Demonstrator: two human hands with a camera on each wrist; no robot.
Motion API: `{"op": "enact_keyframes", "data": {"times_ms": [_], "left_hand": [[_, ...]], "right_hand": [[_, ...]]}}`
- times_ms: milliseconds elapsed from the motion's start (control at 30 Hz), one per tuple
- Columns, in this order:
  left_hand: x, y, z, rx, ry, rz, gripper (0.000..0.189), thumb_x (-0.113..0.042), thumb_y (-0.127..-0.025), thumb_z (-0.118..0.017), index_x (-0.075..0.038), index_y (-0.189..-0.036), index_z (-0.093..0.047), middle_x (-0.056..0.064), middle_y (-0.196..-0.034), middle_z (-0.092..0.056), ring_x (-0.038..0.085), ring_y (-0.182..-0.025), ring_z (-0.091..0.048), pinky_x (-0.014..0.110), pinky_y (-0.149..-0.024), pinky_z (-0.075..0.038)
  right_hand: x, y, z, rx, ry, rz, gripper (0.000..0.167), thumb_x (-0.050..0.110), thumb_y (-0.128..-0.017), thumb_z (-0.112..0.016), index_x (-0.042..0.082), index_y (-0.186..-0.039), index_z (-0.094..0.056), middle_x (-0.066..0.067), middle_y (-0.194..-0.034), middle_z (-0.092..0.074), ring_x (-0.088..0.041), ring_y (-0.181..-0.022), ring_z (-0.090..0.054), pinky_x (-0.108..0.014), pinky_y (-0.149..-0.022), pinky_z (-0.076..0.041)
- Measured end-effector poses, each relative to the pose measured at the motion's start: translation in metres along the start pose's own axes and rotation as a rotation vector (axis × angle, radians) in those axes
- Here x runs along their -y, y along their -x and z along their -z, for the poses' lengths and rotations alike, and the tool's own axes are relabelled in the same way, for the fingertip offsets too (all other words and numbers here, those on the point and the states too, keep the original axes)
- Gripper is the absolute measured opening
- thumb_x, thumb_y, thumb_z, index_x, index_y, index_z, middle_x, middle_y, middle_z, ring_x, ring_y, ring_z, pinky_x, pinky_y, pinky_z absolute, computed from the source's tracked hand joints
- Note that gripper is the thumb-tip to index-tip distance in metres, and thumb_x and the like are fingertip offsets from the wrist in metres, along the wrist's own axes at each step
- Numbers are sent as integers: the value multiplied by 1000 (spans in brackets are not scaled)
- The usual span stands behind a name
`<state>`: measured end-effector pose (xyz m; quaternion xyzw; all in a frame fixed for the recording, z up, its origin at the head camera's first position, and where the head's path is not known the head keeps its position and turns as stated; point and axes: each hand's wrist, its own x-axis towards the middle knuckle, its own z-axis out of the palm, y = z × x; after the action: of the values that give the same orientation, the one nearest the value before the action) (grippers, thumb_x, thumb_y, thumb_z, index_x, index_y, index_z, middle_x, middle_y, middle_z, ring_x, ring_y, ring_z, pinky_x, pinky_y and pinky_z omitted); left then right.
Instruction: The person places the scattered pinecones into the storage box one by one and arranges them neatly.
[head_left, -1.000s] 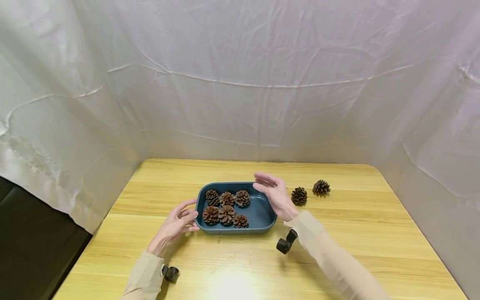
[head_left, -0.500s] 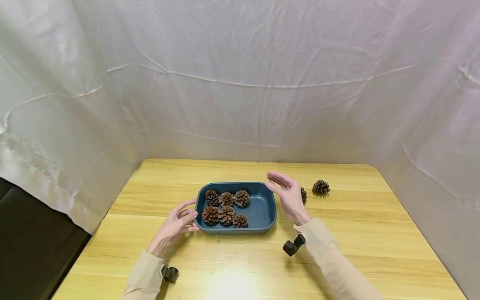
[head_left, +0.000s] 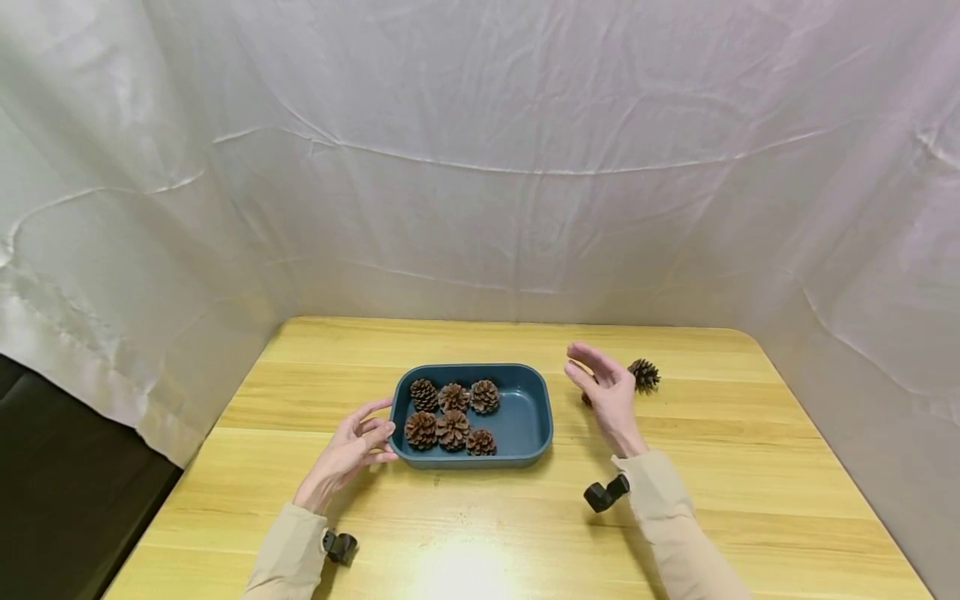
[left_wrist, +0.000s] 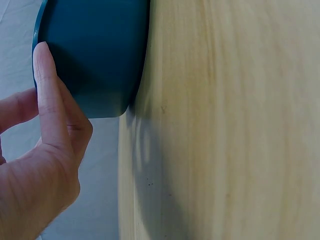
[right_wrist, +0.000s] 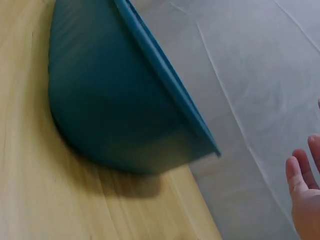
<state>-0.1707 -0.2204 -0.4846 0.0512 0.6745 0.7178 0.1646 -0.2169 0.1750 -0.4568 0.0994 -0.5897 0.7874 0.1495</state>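
A dark blue rectangular dish (head_left: 525, 425) on the wooden table has several brown pine cones (head_left: 453, 431) in its left and middle parts. My left hand (head_left: 348, 446) touches the dish's left end, thumb tip at the rim and fingers spread along the outer wall; the left wrist view shows this thumb (left_wrist: 50, 95) against the blue wall. To the right of the dish, my right hand (head_left: 609, 396) is above the table with loosely bent fingers and nothing in its grasp. It mostly hides one pine cone; another pine cone (head_left: 645, 376) shows just beyond it.
The pale wooden table (head_left: 750, 467) has its far edge against a hanging white cloth (head_left: 480, 208). Cloth hangs at both sides too. A dark surface (head_left: 67, 483) shows at the lower left.
My right hand has moved right, from over the dish's right end to over the nearer loose pine cone. My left hand and the dish have stayed in place.
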Motion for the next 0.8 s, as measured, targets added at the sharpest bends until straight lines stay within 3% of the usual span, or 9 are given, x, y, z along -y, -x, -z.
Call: {"op": "enact_keyframes", "data": {"times_ms": [367,800], "left_hand": [[0,0,0,0,2,0,63,-4,-103,-53,3,-156,-21,2,-102,-63,8,-73,-64,26,-76,-66],[-1,0,-1,-6,-1,4,62,-4,-103,-52,3,-157,-21,1,-102,-61,8,-73,-64,26,-76,-66]], "right_hand": [[-9,7,34,-118,18,19,49,-17,-84,-68,-20,-130,-52,-6,-115,-74,-16,-110,-68,-22,-99,-57],[-19,22,66,-185,92,-132,55,-7,-88,-70,-10,-139,-50,3,-121,-70,-19,-122,-62,-16,-100,-55]]}}
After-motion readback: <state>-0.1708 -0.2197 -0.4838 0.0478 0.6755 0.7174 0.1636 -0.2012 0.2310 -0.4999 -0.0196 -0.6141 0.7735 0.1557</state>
